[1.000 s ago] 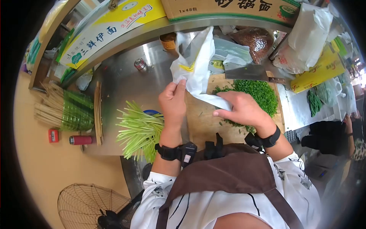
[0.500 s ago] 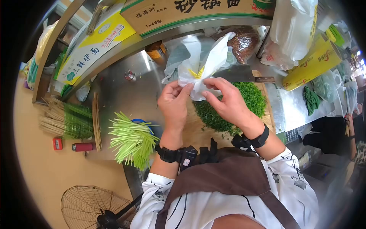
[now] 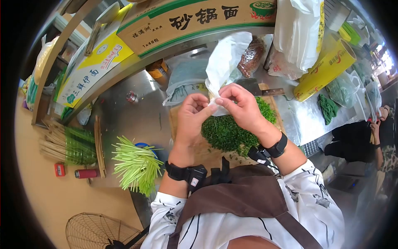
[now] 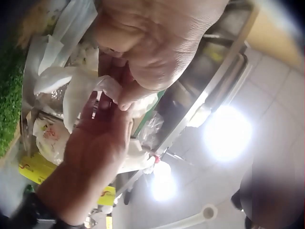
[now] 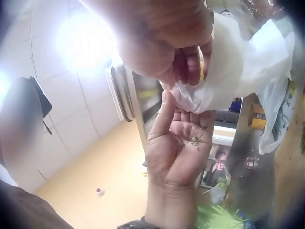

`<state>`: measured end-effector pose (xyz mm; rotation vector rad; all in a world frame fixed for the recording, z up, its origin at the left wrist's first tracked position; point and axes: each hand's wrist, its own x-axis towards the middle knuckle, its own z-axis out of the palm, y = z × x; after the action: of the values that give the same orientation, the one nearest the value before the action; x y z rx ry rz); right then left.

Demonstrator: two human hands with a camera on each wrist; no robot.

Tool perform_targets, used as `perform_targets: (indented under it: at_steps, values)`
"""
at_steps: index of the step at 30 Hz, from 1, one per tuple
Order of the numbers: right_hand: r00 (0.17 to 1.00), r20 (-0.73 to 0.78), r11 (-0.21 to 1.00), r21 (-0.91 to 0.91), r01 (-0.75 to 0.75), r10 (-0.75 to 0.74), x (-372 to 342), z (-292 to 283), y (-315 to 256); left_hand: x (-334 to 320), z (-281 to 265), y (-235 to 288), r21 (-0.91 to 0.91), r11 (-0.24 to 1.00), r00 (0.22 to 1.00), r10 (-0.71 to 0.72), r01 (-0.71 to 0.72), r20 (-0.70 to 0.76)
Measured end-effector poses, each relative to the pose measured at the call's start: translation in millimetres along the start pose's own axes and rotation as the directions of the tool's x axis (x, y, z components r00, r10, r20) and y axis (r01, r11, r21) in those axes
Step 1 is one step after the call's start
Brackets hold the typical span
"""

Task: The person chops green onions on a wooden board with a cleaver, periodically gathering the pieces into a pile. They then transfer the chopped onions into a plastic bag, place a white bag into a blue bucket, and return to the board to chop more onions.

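Observation:
A white plastic bag [image 3: 226, 58] stands up between both hands above the chopped greens. My left hand [image 3: 192, 118] pinches its lower edge between thumb and fingers. Close beside it, my right hand [image 3: 244, 108] pinches the same edge, the two thumbs nearly meeting. In the right wrist view bits of green stick to the left palm [image 5: 183, 143], and the bag [image 5: 238, 67] hangs out to the right. Below the hands, a heap of finely chopped greens [image 3: 226, 135] covers much of the wooden cutting board [image 3: 199, 154]. A cleaver [image 3: 271, 92] lies behind the heap, its blade partly hidden.
Pale green stalks [image 3: 137, 164] stand in a blue-rimmed container at left, near bundled skewers [image 3: 78, 145]. Cardboard boxes [image 3: 199, 25] sit on the shelf above. A yellow roll [image 3: 325, 68] and hanging white bags [image 3: 296, 37] are at right. Another person [image 3: 352, 139] stands at far right.
Both hands have come together at the bag's edge; the right hand has moved left to meet the left hand. The bag is now gathered upright, and the head view has shifted.

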<state>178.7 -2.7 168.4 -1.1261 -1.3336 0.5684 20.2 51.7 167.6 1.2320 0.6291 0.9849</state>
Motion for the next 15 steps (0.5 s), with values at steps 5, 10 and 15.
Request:
perform_targets:
  at_steps: [5, 10, 15]
  values:
    - [0.97, 0.055, 0.947, -0.209, 0.245, -0.239, 9, 10, -3, -2, -11, -9, -0.315, 0.945, 0.99, -0.12, 0.09, -0.078]
    - [0.982, -0.12, 0.962, -0.248, 0.113, -0.147, 15, -5, 17, 1, -42, -12, -0.088, 0.993, 0.954, 0.045, -0.074, -0.296]
    - [0.883, -0.405, 0.941, 0.321, -0.108, 0.239, 30, -19, 27, -5, -71, -14, 0.003, 0.996, 0.904, 0.081, -0.088, -0.42]
